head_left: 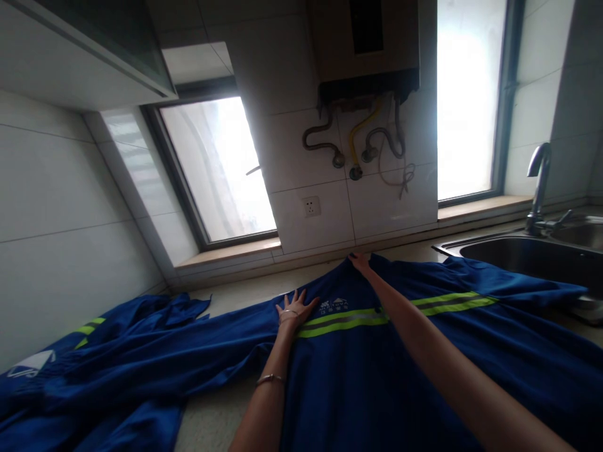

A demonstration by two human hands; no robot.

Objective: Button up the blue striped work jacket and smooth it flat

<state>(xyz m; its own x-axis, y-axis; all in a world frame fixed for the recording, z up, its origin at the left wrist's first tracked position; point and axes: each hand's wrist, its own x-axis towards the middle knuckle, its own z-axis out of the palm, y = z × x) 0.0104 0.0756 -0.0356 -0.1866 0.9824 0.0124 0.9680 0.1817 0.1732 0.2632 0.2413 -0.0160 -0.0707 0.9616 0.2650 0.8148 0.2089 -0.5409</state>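
Note:
A blue work jacket lies spread over the counter, its collar toward the wall. Yellow-green reflective bands with a dark middle stripe cross its chest, and small white print sits above the left band. My left hand lies flat near the shoulder with fingers spread. At the collar, my right hand has its fingers closed on the fabric edge; that arm crosses over the chest. One sleeve reaches left toward more bunched blue clothing, which has reflective strips and a white logo. The other sleeve stretches right toward the sink.
On the right is a metal sink with a faucet. A water heater with hoses hangs on the tiled wall above a socket. Two windows flank it. A cabinet overhangs the upper left. Pale counter shows below the sleeve.

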